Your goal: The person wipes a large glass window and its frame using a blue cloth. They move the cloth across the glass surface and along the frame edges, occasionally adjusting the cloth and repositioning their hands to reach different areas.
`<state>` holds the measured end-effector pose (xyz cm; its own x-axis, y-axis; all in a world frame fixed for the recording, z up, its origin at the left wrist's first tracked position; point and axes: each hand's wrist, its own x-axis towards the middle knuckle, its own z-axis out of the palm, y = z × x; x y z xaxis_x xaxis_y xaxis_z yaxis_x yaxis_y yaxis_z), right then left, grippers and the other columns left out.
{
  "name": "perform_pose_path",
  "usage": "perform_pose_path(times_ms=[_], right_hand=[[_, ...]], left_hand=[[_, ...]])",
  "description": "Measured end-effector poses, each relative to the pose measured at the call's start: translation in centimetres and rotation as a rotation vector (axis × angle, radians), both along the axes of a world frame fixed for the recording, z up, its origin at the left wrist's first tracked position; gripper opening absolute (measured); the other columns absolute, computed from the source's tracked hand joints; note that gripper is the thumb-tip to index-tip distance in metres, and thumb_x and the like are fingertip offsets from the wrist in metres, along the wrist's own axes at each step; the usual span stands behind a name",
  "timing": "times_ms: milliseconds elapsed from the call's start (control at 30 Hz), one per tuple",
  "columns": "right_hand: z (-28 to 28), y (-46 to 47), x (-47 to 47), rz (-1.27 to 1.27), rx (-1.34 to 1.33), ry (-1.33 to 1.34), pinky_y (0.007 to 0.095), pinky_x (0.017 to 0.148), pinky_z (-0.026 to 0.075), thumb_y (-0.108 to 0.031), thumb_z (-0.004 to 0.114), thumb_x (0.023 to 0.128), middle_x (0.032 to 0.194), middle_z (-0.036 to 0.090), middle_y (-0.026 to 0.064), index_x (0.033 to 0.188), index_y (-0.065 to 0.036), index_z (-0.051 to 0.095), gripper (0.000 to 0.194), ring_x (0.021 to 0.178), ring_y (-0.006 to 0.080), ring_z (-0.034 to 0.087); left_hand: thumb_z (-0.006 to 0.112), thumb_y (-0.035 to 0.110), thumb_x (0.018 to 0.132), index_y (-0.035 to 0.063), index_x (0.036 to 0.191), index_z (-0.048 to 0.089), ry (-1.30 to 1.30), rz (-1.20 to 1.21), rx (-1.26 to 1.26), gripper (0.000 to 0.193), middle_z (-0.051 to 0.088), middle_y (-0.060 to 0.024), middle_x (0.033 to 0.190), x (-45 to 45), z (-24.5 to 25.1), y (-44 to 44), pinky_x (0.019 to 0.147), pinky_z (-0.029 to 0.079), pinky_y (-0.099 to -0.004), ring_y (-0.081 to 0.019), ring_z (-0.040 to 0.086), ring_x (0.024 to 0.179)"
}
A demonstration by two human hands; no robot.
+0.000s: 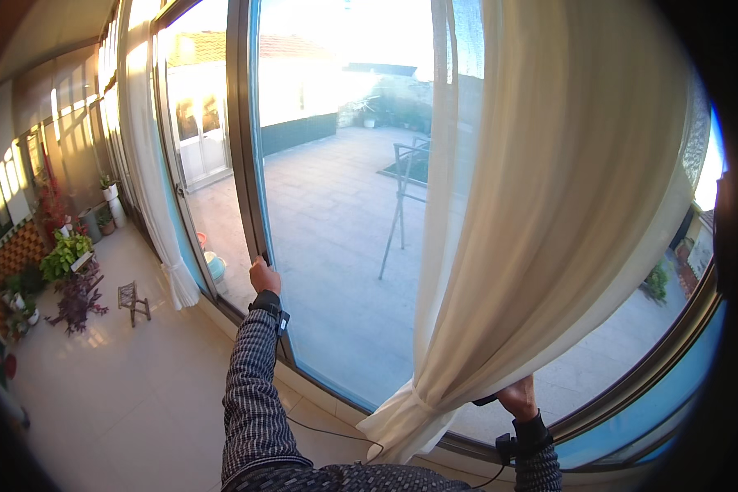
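Observation:
My left hand [264,277] is closed around the dark metal frame [243,154] of a sliding glass door, at about the middle of its height. To the right spreads the large glass pane [344,258]. A cream curtain [529,184], gathered by a tie near its lower end, hangs in front of the glass on the right. Partly behind that curtain is my right hand [519,396]; its fingers are mostly hidden. A dark object [484,400] shows beside those fingers, and I cannot tell whether they hold it.
A second tied curtain [178,280] hangs at the left. Potted plants [67,255] and a small wooden chair [133,302] stand on the tiled floor [141,393]. A thin cable [338,435] runs near my body. Outside, a metal rack [400,203] stands on the paved yard.

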<state>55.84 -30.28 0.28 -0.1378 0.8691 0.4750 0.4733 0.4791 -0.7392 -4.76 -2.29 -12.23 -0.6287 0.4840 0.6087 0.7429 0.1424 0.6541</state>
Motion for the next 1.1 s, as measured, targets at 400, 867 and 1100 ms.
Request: perform_pose_path(times_ms=[400, 867, 1100], right_hand=[[2.9, 0.0, 1.3, 0.143, 0.12, -0.005, 0.042, 0.094, 0.059, -0.016, 0.085, 0.083, 0.12, 0.073, 0.0202, 0.122, 0.0, 0.071, 0.044, 0.107, 0.0324, 0.073], [1.3, 0.4, 1.7, -0.174, -0.346, 0.571, 0.0298, 0.078, 0.052, -0.045, 0.07, 0.104, 0.089, 0.067, 0.0036, 0.097, -0.007, 0.069, 0.039, 0.085, 0.0138, 0.063], [-2.8, 0.2, 3.0, 0.086, -0.497, 0.53, 0.037, 0.075, 0.058, -0.051, 0.061, 0.106, 0.095, 0.073, 0.0105, 0.106, -0.005, 0.072, 0.048, 0.087, 0.0197, 0.07]], left_hand=[[0.076, 0.0, 0.093, -0.0141, 0.145, 0.05, -0.267, -0.179, 0.05, 0.06, 0.061, -0.0399, 0.138, -2.9, -5.4, -1.9, 0.109, 0.054, -0.046, -0.0489, 0.063, 0.127], [0.076, 0.018, 0.098, -0.0051, 0.121, 0.071, -0.432, -1.562, -1.304, 0.033, 0.079, -0.0163, 0.114, 19.9, -24.9, -28.4, 0.092, 0.059, -0.0347, -0.0207, 0.076, 0.107], [0.069, 0.009, 0.105, -0.0034, 0.14, 0.063, -0.515, -1.938, -0.868, 0.038, 0.076, -0.0129, 0.123, 30.4, -10.7, -24.6, 0.099, 0.057, -0.031, -0.0194, 0.074, 0.112]])
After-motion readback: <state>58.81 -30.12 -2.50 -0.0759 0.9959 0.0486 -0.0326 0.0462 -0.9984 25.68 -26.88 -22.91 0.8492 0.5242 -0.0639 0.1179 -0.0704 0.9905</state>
